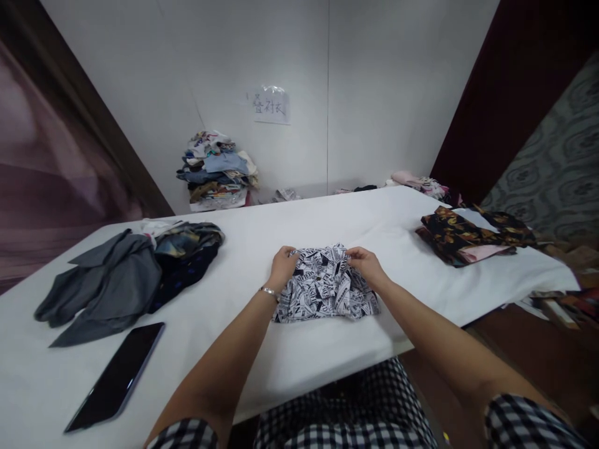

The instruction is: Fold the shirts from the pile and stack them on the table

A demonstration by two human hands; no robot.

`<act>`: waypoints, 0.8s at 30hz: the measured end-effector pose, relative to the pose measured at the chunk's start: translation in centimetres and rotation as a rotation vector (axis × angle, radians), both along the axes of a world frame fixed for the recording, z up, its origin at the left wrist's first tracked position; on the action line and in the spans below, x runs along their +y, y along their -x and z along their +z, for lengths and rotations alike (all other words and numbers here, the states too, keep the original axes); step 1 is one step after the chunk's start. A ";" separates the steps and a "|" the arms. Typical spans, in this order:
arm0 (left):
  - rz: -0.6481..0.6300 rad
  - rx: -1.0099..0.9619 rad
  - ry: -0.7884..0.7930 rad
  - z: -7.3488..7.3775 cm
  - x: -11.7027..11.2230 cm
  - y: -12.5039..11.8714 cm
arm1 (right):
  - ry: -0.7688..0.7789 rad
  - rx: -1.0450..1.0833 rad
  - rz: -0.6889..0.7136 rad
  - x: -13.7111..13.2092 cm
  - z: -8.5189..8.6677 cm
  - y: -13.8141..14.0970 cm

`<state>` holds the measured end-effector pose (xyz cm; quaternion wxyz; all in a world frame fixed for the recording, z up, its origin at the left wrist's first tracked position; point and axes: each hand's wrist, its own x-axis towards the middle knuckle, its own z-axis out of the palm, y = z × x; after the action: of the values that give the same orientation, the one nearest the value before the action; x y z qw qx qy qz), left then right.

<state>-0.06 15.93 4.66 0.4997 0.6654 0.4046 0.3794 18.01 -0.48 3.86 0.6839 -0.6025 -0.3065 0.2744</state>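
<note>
A white shirt with black newspaper-style print (322, 287) lies on the white-covered table (262, 362), bunched into a compact shape in front of me. My left hand (283, 268) pinches its far left corner, thumb and fingers closed on the cloth. At the far right corner, my right hand (366, 263) grips the fabric between thumb and fingers. A bracelet (269, 292) circles my left wrist. The cloth's near edge rests on the table, slightly rumpled.
Left on the table are a grey garment (110, 274), dark blue cloth (187, 274) and a black phone (116, 377). Dark floral clothing (463, 234) lies at the right. Stacked clothes (218, 168) stand beyond the far edge, below a handwritten paper sign (271, 106) on the wall.
</note>
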 end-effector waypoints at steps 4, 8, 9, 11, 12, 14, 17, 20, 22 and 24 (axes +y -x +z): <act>-0.130 0.148 -0.277 0.7 -1.4 -0.4 | 0.011 -0.008 0.005 0.6 -0.4 0.0; -0.373 0.415 -0.525 1.6 -3.3 -1.5 | -0.012 -0.007 0.017 0.7 -0.4 0.2; -0.377 0.472 -0.555 1.7 -3.6 -1.8 | -0.020 -0.005 0.019 0.7 -0.4 0.3; -0.355 0.550 -0.588 1.8 -3.7 -2.4 | -0.036 0.006 0.038 0.6 -0.3 0.4; -0.343 0.573 -0.588 1.8 -3.6 -2.7 | -0.048 0.017 0.051 0.5 -0.3 0.4; -0.348 0.610 -0.554 1.9 -3.3 -3.1 | -0.076 0.049 0.069 0.5 -0.4 0.4; -0.382 0.674 -0.522 2.1 -3.2 -3.6 | -0.094 0.062 0.072 0.7 -0.7 0.2; -0.334 0.675 -0.632 2.7 -3.6 -4.0 | -0.012 -0.013 0.089 1.0 -1.2 -0.4; -0.290 0.681 -0.741 3.2 -4.2 -4.1 | 0.102 -0.129 0.056 1.1 -1.3 -0.9; -0.272 0.719 -0.810 3.6 -4.9 -4.3 | 0.222 -0.279 -0.032 0.9 -1.0 -1.2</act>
<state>4.28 11.01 8.30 0.0793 0.9380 0.2818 0.1858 19.16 0.42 2.86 0.5682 -0.7115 -0.3565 0.2093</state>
